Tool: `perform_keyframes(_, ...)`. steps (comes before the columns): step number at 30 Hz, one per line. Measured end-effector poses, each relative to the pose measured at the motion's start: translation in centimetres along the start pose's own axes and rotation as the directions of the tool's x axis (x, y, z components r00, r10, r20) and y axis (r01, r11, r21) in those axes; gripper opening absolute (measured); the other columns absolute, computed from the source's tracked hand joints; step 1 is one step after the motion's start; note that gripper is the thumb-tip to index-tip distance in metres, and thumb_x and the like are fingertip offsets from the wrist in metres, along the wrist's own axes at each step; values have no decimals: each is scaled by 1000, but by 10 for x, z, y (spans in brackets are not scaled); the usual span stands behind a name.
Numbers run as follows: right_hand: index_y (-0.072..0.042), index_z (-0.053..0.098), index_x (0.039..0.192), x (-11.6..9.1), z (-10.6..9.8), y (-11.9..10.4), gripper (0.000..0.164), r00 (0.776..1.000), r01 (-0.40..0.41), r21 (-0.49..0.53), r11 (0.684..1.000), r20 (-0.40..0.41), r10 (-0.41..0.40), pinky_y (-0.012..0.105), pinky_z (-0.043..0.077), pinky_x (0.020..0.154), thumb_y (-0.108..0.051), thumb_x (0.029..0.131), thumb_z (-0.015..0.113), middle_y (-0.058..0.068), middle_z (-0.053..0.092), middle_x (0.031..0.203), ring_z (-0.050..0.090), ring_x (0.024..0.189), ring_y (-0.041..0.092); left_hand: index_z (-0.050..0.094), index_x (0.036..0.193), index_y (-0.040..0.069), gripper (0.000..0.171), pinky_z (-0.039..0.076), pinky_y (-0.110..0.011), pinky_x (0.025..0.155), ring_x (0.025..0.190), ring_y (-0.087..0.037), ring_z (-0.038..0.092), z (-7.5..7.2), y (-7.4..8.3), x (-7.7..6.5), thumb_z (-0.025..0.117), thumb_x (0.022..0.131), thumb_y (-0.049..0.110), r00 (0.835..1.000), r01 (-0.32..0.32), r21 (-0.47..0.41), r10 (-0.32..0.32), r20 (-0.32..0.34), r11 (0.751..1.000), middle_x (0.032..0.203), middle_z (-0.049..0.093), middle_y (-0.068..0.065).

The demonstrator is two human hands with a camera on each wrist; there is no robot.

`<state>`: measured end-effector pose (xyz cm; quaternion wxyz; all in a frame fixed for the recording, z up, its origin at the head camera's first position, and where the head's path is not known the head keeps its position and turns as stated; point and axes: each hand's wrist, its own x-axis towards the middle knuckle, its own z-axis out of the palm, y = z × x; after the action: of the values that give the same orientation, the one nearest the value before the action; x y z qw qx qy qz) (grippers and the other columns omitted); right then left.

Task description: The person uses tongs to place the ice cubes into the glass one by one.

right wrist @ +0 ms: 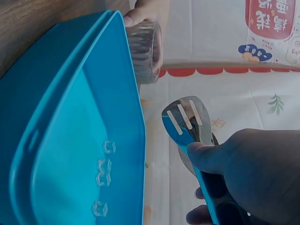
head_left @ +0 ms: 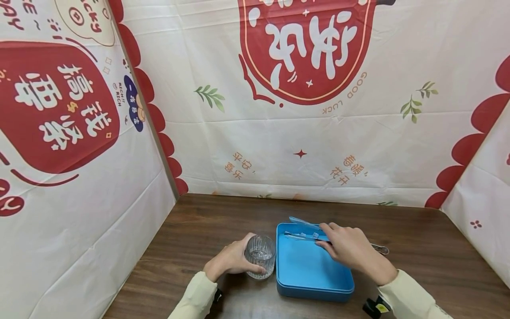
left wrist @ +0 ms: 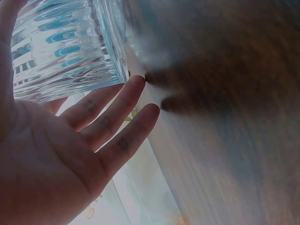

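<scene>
My left hand (head_left: 231,259) holds a ribbed clear glass (head_left: 260,254) upright on the table, thumb on the near side and fingers around the far side. Close beside the glass, on its right, is an open blue box (head_left: 314,292). Several clear cubes (right wrist: 103,178) lie apart from the tongs along one side of the box floor. Above the box's far part, my right hand (head_left: 354,248) grips metal tongs (right wrist: 190,117) with a slotted end. Their two arms stand spread, and nothing shows between the tips. Whether the glass contains anything is hard to tell.
The brown wooden table (head_left: 207,226) extends around the box and glass. A white printed cloth (head_left: 279,137) hangs behind it, with another printed cloth (head_left: 91,221) along the left side. Dark wrist straps (head_left: 374,306) show at the sleeves.
</scene>
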<state>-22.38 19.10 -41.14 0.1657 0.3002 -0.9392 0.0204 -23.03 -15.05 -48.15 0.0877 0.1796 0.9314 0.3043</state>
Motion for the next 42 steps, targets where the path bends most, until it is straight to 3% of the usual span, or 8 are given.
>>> perform_keyframes(19,-5,66,118,0,8,10,51,990,-30,-38,999,137,34,35,52,52,-45,87,72,13,70,102,67,68,22,45,135,28,88,50,-40,80,92,-14,61,0,0,0,83,64,65,1000,1,12,-1,1,1000,108,65,4)
perform_keyframes(26,-6,66,113,6,17,9,46,975,-56,-35,998,214,62,36,51,51,-43,86,74,12,68,97,64,64,21,45,135,28,89,50,-40,79,92,-14,61,0,0,1,83,64,66,1000,9,8,-9,5,1000,108,65,4)
perform_keyframes(42,-3,65,117,16,31,6,49,954,-73,-20,997,290,76,43,56,61,-41,88,72,17,70,102,69,79,31,44,134,30,88,50,-39,79,92,-13,60,-1,0,0,82,64,67,1000,12,12,-12,9,1000,108,65,4)
